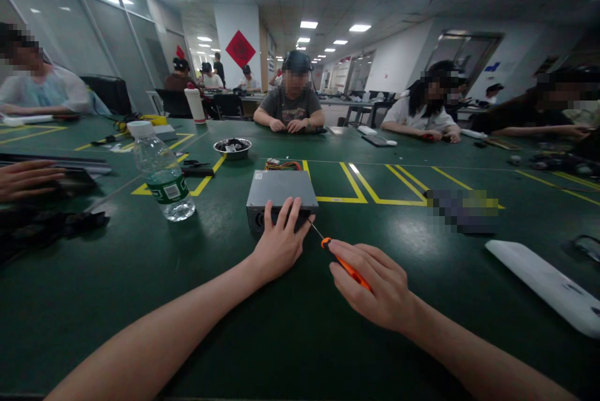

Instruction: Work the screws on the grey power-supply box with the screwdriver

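Note:
A grey computer power supply (281,185) sits on the green table in front of me, its bundle of coloured cables (284,165) at the far side. My left hand (280,245) lies against its near face, fingers spread and stretched up to the top edge, the outermost digit by the right corner. Wrapped in my right hand (375,282) is an orange and black screwdriver (349,267). Its thin shaft points up and left to the near right corner of the power supply. The tip is hard to make out there, so contact with a screw cannot be told.
A water bottle (164,173) stands to the left, near a metal bowl (233,148) of small dark parts. A white power bank-like object (546,285) lies at right. Another person's hand (28,179) is at far left. Several people sit around the table.

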`<move>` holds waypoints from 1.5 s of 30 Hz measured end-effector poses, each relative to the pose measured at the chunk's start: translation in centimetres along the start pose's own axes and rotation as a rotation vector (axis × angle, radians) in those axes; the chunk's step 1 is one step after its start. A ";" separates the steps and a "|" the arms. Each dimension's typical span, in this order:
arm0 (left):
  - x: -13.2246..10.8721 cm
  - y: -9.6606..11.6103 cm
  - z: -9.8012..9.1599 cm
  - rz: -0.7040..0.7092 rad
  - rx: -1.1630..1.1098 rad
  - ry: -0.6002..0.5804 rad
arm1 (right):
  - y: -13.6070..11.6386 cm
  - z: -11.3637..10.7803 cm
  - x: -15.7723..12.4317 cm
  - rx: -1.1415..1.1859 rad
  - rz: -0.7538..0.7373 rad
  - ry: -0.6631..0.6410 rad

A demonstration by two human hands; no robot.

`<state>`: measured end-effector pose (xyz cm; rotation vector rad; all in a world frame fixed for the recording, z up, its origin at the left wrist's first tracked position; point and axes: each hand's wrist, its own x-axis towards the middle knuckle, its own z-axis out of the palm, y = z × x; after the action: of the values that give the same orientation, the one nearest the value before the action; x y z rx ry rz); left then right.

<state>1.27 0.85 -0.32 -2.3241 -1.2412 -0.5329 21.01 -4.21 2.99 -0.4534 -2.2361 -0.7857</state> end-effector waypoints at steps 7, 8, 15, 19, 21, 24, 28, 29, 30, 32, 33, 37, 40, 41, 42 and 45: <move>-0.6 -1.2 -0.4 0.048 -0.143 0.010 | -0.2 0.4 0.1 0.048 -0.057 0.060; -0.8 -1.4 -0.5 0.053 -0.161 0.012 | -0.3 0.4 0.1 0.047 -0.056 0.066; -1.5 -2.9 -0.4 -0.126 -0.141 0.112 | -1.1 1.6 0.0 0.049 -0.044 0.040; -1.3 -2.6 -0.5 -0.189 -0.154 0.138 | -1.1 2.1 -0.2 0.039 -0.022 0.013; -1.0 -2.2 -0.7 -0.241 -0.160 0.157 | -1.0 2.1 -0.2 0.036 -0.013 0.006; -0.4 -1.8 -0.8 -0.284 -0.129 0.150 | -0.8 2.0 -0.1 0.030 -0.009 0.029; 0.0 -2.1 -0.3 -0.270 -0.132 0.159 | -0.8 1.9 -0.1 0.025 -0.008 0.031; 0.0 -2.3 -0.1 -0.261 -0.138 0.167 | -0.8 2.0 -0.1 0.026 -0.008 0.024; 0.0 -2.4 0.0 -0.251 -0.145 0.174 | -0.8 2.0 -0.2 0.027 -0.008 0.018; -0.1 -2.5 0.2 -0.230 -0.158 0.179 | -0.9 2.1 -0.3 0.029 -0.002 0.017; -0.2 -2.6 0.2 -0.221 -0.163 0.177 | -0.9 2.2 -0.3 0.031 -0.001 0.019; -0.4 -2.6 0.1 -0.202 -0.179 0.160 | -0.8 2.4 -0.2 0.036 -0.006 0.024; -0.5 -2.7 0.0 -0.197 -0.184 0.153 | -0.7 2.5 -0.1 0.038 -0.002 0.018; -0.5 -2.7 -0.1 -0.195 -0.185 0.151 | -0.6 2.5 -0.1 0.038 0.000 0.017; -0.5 -2.7 -0.1 -0.193 -0.185 0.151 | -0.6 2.5 -0.1 0.037 0.002 0.013; -0.5 -2.7 -0.2 -0.191 -0.183 0.146 | -0.6 2.5 -0.1 0.037 0.018 0.011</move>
<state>-1.30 1.77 0.09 -2.2759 -1.4026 -0.8988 19.46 -3.07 1.30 -0.4497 -2.2300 -0.7350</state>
